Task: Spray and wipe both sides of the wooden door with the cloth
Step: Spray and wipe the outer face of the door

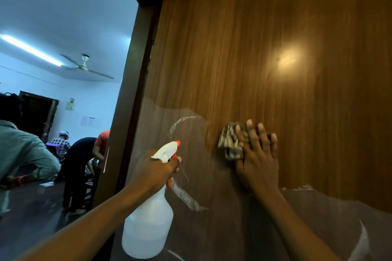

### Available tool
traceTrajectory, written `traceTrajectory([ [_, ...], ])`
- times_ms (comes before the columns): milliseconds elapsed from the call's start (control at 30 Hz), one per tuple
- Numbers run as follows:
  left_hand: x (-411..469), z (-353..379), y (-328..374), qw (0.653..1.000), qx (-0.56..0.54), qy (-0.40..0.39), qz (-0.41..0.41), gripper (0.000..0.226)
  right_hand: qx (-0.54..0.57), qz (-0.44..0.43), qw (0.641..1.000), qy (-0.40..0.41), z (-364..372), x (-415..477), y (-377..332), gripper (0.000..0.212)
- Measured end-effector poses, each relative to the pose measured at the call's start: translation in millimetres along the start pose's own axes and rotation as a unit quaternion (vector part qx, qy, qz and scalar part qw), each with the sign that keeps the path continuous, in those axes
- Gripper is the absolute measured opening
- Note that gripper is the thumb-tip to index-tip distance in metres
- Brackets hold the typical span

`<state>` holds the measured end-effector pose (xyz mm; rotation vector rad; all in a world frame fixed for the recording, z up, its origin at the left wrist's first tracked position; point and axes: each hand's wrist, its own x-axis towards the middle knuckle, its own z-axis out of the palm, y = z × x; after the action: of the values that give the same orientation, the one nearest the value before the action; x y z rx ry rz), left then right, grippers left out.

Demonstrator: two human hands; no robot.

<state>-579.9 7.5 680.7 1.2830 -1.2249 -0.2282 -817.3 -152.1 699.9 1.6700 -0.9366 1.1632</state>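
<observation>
Head view: foam-streaked wooden door point(244, 48), ceiling fan point(84, 65) in room point(89, 99) beyond.

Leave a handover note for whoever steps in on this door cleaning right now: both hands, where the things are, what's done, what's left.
Left hand: grips the spray bottle by its neck, nozzle toward the door.
Right hand: fingers flat, presses the cloth against the door.
Done: the lower part of this side looks sprayed and damp, with white streaks on it.
Left: wipe out the streaks, cover the upper part, which looks dry, then do the other side, which is out of view.
</observation>
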Motion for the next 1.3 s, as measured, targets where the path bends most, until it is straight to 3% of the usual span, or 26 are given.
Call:
traceTrajectory([
  [100,1,-11,5,0.999,0.027,0.034,0.022,0.021,0.029,0.053,0.998,0.022,1,57,-46,0.069],
  [267,-2,-29,7,0.994,0.06,0.074,0.058,0.021,0.037,-0.095,0.995,-0.018,27,60,-112,0.066],
  [400,-9,-49,-6,0.995,0.045,0.069,0.053,0.008,0.017,-0.199,0.98,-0.015,30,-4,-95,0.064],
  [533,-4,-75,-21,0.996,0.028,0.067,0.058,0.006,0.023,-0.042,0.999,0.026,22,17,-84,0.066],
  [633,5,-93,-28,0.994,0.021,0.08,0.068,0.012,0.053,0.029,0.997,0.042,23,81,-136,0.064],
  [833,13,-116,-40,0.994,0.047,0.073,0.066,0.008,0.035,-0.077,0.996,0.012,60,112,-244,0.072],
  [900,14,-122,-43,0.994,0.055,0.073,0.064,0.015,0.032,-0.13,0.991,-0.007,65,84,-253,0.071],
  [1000,10,-129,-52,0.994,0.042,0.063,0.079,0.008,0.023,-0.212,0.977,-0.024,64,34,-235,0.069],
  [1033,9,-131,-53,0.994,0.032,0.059,0.084,0.017,0.016,-0.215,0.976,-0.019,61,26,-222,0.07],
  [1100,9,-135,-58,0.996,0.028,0.041,0.079,0.026,0.011,-0.154,0.988,0.0,54,28,-201,0.069],
  [1200,15,-140,-64,0.997,0.023,0.04,0.064,0.009,0.045,-0.003,0.999,0.02,44,70,-208,0.068],
  [1300,18,-139,-69,0.998,0.011,0.038,0.054,0.006,0.05,-0.002,0.999,0.015,48,110,-250,0.067],
])
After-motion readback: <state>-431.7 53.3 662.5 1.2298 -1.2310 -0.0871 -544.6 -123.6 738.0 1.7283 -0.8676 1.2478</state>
